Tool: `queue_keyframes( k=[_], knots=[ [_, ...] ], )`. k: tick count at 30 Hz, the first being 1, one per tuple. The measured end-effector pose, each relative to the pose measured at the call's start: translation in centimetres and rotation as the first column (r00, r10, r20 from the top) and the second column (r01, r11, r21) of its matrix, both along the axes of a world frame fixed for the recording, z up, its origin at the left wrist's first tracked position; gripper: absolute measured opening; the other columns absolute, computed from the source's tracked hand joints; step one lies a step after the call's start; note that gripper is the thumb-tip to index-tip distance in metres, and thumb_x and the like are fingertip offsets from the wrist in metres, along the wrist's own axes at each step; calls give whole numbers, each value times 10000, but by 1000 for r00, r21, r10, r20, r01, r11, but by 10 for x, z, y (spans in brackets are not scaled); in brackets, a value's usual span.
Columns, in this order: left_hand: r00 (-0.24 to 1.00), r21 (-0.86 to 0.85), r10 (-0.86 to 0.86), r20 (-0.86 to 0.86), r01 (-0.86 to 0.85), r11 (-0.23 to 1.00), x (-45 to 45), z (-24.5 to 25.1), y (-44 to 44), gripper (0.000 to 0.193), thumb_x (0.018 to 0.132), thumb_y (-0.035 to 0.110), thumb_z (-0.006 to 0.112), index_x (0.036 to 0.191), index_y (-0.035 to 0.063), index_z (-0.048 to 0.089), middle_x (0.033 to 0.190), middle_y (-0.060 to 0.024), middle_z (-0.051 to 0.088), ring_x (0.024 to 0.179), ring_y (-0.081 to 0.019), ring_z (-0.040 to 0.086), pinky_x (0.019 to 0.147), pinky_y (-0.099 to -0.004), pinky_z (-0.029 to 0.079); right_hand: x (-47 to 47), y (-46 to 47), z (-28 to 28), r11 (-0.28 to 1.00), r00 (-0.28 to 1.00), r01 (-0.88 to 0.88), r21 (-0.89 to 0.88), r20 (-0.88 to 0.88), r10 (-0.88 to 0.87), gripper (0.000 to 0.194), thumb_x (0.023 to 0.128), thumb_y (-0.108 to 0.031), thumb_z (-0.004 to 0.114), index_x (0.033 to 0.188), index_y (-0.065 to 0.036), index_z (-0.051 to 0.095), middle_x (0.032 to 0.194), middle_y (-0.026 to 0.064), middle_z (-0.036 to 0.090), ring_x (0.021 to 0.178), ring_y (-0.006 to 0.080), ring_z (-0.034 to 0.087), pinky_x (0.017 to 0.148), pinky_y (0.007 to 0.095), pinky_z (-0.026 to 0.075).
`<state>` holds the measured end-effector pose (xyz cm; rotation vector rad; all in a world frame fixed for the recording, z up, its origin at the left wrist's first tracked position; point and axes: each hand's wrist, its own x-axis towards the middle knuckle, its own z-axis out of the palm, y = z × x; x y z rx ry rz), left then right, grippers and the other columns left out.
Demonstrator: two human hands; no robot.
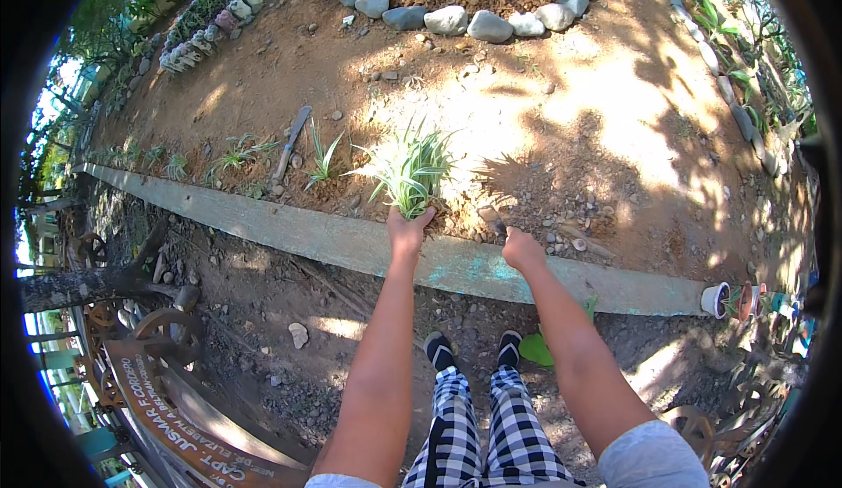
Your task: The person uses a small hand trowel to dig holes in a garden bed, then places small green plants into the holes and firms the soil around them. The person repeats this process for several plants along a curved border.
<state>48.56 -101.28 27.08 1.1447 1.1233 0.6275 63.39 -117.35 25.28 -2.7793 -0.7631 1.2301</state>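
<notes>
My left hand grips a bushy spider plant with green and white striped leaves, low at its base, just over the soil beside a concrete curb. To the right, my right hand is closed around the dark handle of a small hand tool. The tool's soil-coloured end points at the loose dirt; its exact kind is hard to tell. A single small spider plant stands in the soil left of the bunch. Beyond it a long-bladed knife lies flat on the ground.
More small plants line the curb leftward. Grey stones ring a planted bed ahead. Potted plants stand at the curb's right end. A wooden bench bearing writing is at lower left, near a tree trunk.
</notes>
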Motion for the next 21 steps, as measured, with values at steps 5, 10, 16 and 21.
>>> queue_keyframes(
  k=[5, 10, 16, 21],
  knots=[
    [999, 36, 7, 45, -8, 999, 17, -33, 15, 326, 732, -51, 693, 1021, -5, 550, 951, -60, 632, 825, -142, 584, 754, -281, 459, 12, 18, -48, 962, 964, -251, -110, 67, 259, 287, 889, -141, 384, 1108, -36, 536, 1113, 136, 619, 1049, 304, 587, 864, 425, 482],
    [981, 23, 46, 188, -51, 998, 26, -78, 39, 336, 762, -60, 665, 1069, -7, 539, 1005, -55, 615, 867, -138, 586, 789, -264, 472, -9, 28, -81, 992, 992, -116, -55, 50, 119, 333, 903, -145, 382, 1209, -63, 487, 1078, 192, 621, 1013, 316, 605, 827, 436, 485],
    [961, -7, 137, 242, -139, 990, 43, -109, 41, 414, 721, -72, 676, 1101, 4, 529, 998, -51, 617, 886, -139, 578, 807, -276, 457, -33, -7, -104, 998, 994, 64, 0, -93, -64, 488, 914, -211, 394, 1387, -125, 311, 1083, 221, 607, 998, 379, 588, 836, 487, 454],
    [956, 32, 133, 261, -146, 989, 61, -110, 52, 491, 701, -63, 685, 1150, -11, 491, 1052, -81, 589, 910, -166, 573, 821, -284, 458, 2, -18, -132, 960, 993, 62, 272, -111, -33, 425, 922, -234, 384, 1331, -124, 417, 1131, 232, 579, 1023, 393, 565, 864, 471, 444]
  ],
)
